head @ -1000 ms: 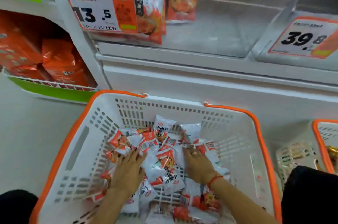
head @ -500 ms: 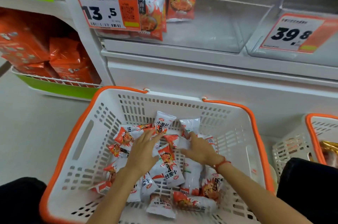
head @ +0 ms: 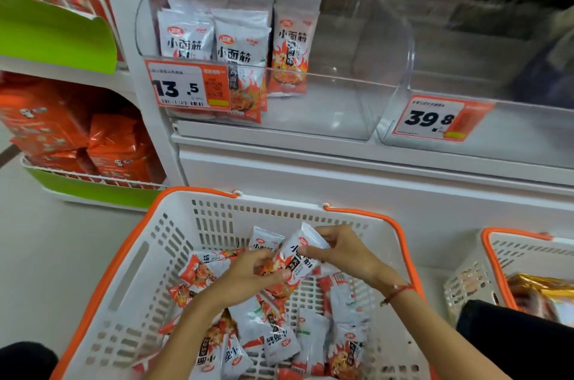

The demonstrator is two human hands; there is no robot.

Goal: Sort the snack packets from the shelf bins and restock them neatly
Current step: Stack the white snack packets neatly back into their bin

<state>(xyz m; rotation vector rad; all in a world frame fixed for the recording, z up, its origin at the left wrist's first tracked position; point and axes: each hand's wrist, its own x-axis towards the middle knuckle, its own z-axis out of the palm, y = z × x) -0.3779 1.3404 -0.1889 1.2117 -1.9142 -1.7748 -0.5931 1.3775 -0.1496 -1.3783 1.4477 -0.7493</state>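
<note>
Both hands work over the white basket (head: 174, 243) with the orange rim, at 6 o'clock in view. Right hand (head: 344, 254): fingers curled, pinching the top edge of a white-and-red snack packet (head: 298, 257), which is lifted and tilted above the pile. Left hand (head: 248, 275): thumb and fingers closed on the lower end of the same packet. Loose packets (head: 273, 336) lie jumbled on the basket floor beneath the hands. At 12 o'clock, a clear shelf bin (head: 357, 106) holds three upright rows of matching packets (head: 242, 47) at its left side; price tag "13.5" (head: 186, 87) on its front. Second basket (head: 497, 258) at 3 o'clock.
</note>
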